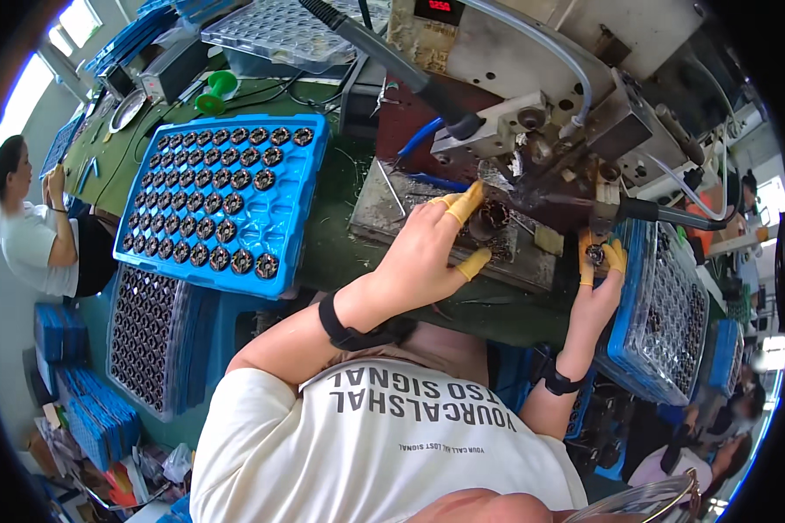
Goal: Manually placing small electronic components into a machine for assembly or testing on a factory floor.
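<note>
My left hand [423, 248], with yellow finger cots on its fingertips, reaches to the machine's fixture. Its thumb and fingers are spread apart, and nothing shows gripped between them. Just right of those fingertips, a round copper-coloured wound part [495, 215] sits in the fixture, partly covered by the tooling above. My right hand [600, 283], also in yellow finger cots, is beside the machine's right side. Its fingers close around a small dark round wound core [595, 254], which looks like a motor stator.
A blue tray [316, 166] with rows of similar cores lies left on the green table. Stacked trays [667, 322] stand close by my right arm. A black hose [392, 65] and the metal machine head [624, 122] overhang the fixture. A hex key [392, 193] lies left of it.
</note>
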Available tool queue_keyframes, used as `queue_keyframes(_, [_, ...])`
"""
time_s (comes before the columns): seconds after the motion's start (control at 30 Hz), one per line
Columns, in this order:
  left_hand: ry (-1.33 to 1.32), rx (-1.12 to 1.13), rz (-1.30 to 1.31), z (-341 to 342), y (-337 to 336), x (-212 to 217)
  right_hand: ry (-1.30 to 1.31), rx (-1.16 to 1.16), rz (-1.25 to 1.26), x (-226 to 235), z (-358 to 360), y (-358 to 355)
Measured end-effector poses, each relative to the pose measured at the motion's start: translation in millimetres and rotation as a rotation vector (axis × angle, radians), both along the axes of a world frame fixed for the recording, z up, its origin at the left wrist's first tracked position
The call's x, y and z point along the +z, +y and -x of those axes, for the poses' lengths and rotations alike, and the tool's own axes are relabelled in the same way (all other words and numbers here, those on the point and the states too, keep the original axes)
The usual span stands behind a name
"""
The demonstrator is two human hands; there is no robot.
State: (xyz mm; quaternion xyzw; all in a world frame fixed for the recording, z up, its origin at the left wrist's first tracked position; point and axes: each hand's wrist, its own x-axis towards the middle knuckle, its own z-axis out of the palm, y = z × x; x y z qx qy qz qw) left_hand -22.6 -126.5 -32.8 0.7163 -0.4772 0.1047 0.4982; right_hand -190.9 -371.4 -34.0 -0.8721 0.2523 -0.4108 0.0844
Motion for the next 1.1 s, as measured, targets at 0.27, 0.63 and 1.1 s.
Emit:
queue_keyframes(0.27, [-0.101,0.195,-0.2,-32.2,101.7,29.6,0.114,-0.016,0.138,-18.9,9.1,-19.2])
queue_keyframes(0.63, [-0.034,0.516,-0.663,-20.5,218.0,34.7,0.085,-0.013,0.032,8.5,21.1,-16.7])
queue_keyframes(1.1, [0.089,0.302,-0.596,-36.7,215.1,35.8,0.482,-0.251,-0.186,137.4,125.9,-182.9])
